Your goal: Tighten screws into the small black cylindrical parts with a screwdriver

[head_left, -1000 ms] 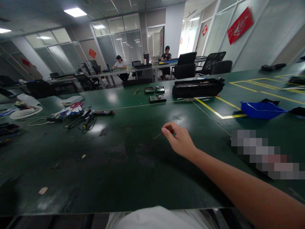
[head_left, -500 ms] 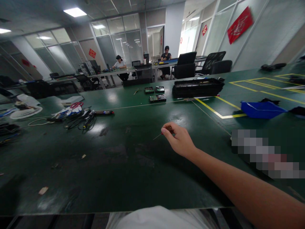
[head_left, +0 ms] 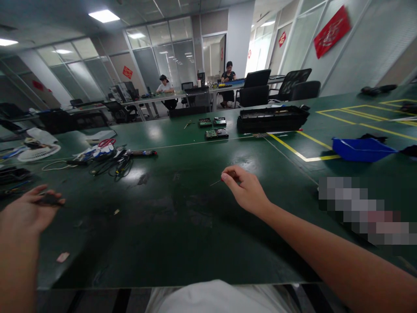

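L hand comes in at near left, grip curled round sm. dark thing; R hand w/ grip pinching thin tool.

Ceiling panels: bright white, high beyond the right hand's grip, to its left.
Corridor: washed out, far behind the grip.
Green tabletop: dim, with pale glare just beyond the grip and further off to its left.
Right hand: fairly crisp, slim tool readable; soft shadow below the forearm.
Left hand: smeared, its dark item unreadable.
Glass walls: leaning, stretched toward the frame edges.
Patch right of grip: pixelated.
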### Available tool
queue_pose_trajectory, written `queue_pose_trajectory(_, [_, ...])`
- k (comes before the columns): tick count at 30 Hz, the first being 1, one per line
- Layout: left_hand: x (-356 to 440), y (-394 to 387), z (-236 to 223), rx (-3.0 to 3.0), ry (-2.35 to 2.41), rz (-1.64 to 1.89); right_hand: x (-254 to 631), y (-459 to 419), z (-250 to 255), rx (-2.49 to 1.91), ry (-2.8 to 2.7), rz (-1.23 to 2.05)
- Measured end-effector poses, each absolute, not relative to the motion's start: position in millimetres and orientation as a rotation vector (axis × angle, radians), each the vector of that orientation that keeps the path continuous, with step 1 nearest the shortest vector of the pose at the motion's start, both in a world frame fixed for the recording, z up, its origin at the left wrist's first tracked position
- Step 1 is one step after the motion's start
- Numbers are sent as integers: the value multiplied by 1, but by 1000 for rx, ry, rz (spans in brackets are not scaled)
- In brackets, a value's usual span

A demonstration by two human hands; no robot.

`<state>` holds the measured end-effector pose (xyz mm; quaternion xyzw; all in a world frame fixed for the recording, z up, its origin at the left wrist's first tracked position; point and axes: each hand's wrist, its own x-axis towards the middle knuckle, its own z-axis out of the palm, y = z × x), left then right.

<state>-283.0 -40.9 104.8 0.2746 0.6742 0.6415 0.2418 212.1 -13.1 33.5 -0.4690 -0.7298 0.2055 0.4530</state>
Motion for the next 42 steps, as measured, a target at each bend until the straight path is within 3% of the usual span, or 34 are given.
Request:
queue_pose_trajectory(2, [-251,-21,95,704,1672,1798,213,-11,33,-1189,-1760,543])
queue_pose_trajectory(10, [-56,26,66,1031,1200,1354,216,-8,38,-1223,-1692,540])
queue_pose_trajectory(15, [14,22,26,1395,1050,1168,217,-13,42,-1191,-1715,446])
queue_pose_trajectory(21, [20,6,-4,1709,996,977,218,-23,45,-1115,-1685,365])
queue_pose_trajectory(42, [3,8,-8,1916,1070,1043,214,-19,39,-1066,-1605,525])
